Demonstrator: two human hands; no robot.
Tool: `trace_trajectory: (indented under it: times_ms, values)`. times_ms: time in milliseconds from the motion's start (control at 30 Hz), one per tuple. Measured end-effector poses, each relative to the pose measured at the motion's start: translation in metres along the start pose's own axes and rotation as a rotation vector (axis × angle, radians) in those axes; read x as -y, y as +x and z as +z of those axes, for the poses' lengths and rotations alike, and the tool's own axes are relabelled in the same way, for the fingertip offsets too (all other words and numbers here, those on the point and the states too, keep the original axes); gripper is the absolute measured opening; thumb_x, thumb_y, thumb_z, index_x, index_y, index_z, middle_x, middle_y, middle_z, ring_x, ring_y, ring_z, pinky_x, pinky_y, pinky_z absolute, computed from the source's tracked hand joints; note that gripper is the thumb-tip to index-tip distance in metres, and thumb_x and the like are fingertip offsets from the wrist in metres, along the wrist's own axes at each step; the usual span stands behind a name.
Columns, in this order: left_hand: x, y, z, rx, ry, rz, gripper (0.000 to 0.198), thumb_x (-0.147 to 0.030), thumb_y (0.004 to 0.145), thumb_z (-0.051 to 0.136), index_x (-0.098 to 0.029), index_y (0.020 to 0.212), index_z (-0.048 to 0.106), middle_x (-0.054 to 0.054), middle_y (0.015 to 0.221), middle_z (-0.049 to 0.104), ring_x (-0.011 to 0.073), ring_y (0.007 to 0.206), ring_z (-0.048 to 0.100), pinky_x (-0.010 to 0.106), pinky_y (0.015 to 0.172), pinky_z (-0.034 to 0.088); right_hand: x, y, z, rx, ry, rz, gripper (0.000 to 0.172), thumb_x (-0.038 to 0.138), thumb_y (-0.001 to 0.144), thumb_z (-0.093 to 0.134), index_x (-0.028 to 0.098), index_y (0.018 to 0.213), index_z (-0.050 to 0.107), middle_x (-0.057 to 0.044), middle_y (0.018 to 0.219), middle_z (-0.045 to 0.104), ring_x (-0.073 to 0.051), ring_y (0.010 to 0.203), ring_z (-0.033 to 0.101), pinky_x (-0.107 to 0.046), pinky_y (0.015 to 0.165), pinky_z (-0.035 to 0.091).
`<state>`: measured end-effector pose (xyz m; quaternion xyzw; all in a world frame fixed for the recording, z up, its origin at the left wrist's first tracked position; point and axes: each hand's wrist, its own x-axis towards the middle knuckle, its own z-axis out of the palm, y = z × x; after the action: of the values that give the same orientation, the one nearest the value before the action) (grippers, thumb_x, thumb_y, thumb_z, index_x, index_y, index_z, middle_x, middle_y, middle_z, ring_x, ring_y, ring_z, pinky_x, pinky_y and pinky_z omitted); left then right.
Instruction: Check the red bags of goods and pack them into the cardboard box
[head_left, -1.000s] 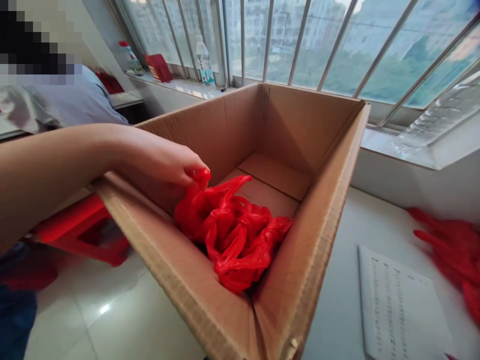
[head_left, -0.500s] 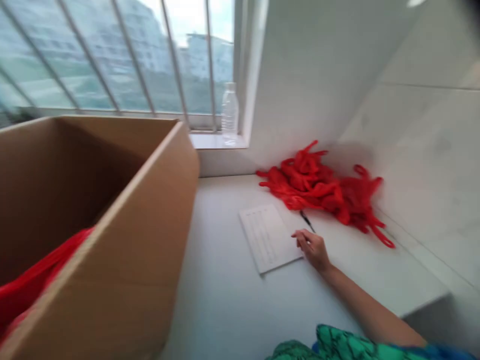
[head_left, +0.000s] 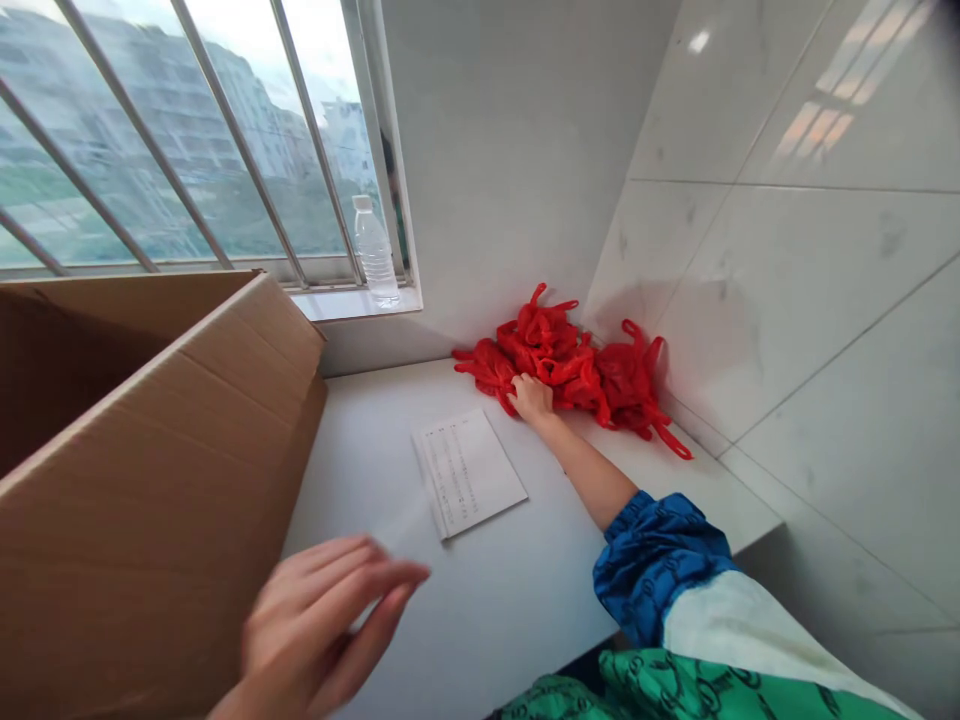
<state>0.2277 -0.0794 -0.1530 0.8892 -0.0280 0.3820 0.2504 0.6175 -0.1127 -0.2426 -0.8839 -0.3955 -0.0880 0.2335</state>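
Note:
A heap of crinkled red plastic bags [head_left: 551,350] with loop handles lies against the wall at the back of the white tabletop. My right hand [head_left: 532,398] reaches into the heap's front left, its fingers curled on a red bag; the fingertips are partly hidden. Nearer to me, my left hand [head_left: 330,615] hovers over the table beside the cardboard box [head_left: 187,480]. Its fingers stretch forward, slightly blurred, with the thumb close under the index finger, and nothing shows in them. Between the hands and the heap lies a notebook [head_left: 472,470] with rows of writing.
The tall open box stands along the left side. On the sill [head_left: 337,303] of the barred window is a clear plastic bottle [head_left: 375,255]. Tiled wall [head_left: 810,300] closes off the right, and the tabletop [head_left: 525,570] ends at the lower right.
My right hand has moved from the notebook's right edge onto the red bags. My left hand has come into view at the bottom. The view has turned right, and the pen no longer shows.

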Motion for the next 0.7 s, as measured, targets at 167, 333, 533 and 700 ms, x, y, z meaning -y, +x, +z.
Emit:
trace_trajectory:
  times_ms: [167,333,533,700]
  values:
    - [0.062,0.026,0.074,0.131,-0.110,-0.331,0.013,-0.031,0.095,0.054,-0.026,0.097,0.066,-0.002,0.067,0.068,0.0133,0.057,0.064,0.022,0.045,0.044,-0.002,0.000,-0.023,-0.068,0.106,-0.066,0.025,0.023,0.094,0.053,0.020,0.116,0.066,-0.009,0.114,0.066,-0.023,0.108,0.059,-0.034,0.090,0.047]
    - [0.130,0.043,0.095,-0.231,-0.291,-0.619,0.039,-0.043,0.090,0.058,-0.021,0.122,0.056,0.009,0.110,0.067,0.0194,0.092,0.067,0.030,0.071,0.056,0.020,-0.014,-0.041,-0.106,0.448,-0.304,0.027,0.023,0.094,0.051,0.022,0.115,0.068,-0.005,0.107,0.067,-0.019,0.101,0.062,-0.031,0.091,0.048]
    - [0.170,0.050,0.104,-0.285,-0.195,-0.639,0.041,-0.044,0.095,0.048,-0.019,0.126,0.055,0.013,0.131,0.060,0.0230,0.117,0.059,0.037,0.093,0.050,0.045,-0.046,-0.019,0.071,0.497,-0.491,0.034,0.013,0.089,0.052,0.024,0.119,0.066,-0.006,0.112,0.066,-0.020,0.106,0.061,-0.033,0.093,0.046]
    - [0.155,0.042,0.104,-0.033,-0.187,-0.564,0.033,-0.045,0.095,0.050,-0.022,0.103,0.071,0.005,0.106,0.072,0.0204,0.101,0.065,0.032,0.090,0.049,0.042,-0.074,-0.004,0.063,0.327,-0.450,0.023,0.017,0.083,0.061,0.020,0.105,0.064,-0.007,0.107,0.066,-0.025,0.103,0.058,-0.038,0.091,0.043]
